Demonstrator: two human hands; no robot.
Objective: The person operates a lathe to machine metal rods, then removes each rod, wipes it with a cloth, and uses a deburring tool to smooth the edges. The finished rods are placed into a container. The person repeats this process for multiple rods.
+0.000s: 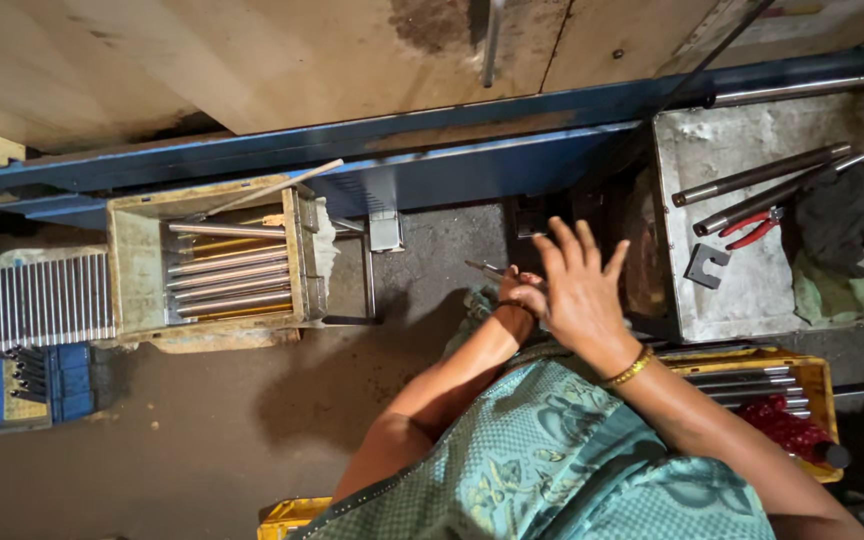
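Seen from overhead, a dark, stained workshop floor (202,420) runs beneath a blue steel beam (352,150) and pale wooden boards. At left, a worn yellow crate (132,270) holds shiny metal rods (227,280) lying side by side; beside it sits a ribbed metal block (37,300) above a blue box (22,385). At right, a grey tray (742,290) carries long rods, red-handled pliers (752,228) and dark cloth. Centre frame, the left hand (520,292) pinches a thin metal rod (485,267), while the right hand (577,285) lies across it, fingers spread.
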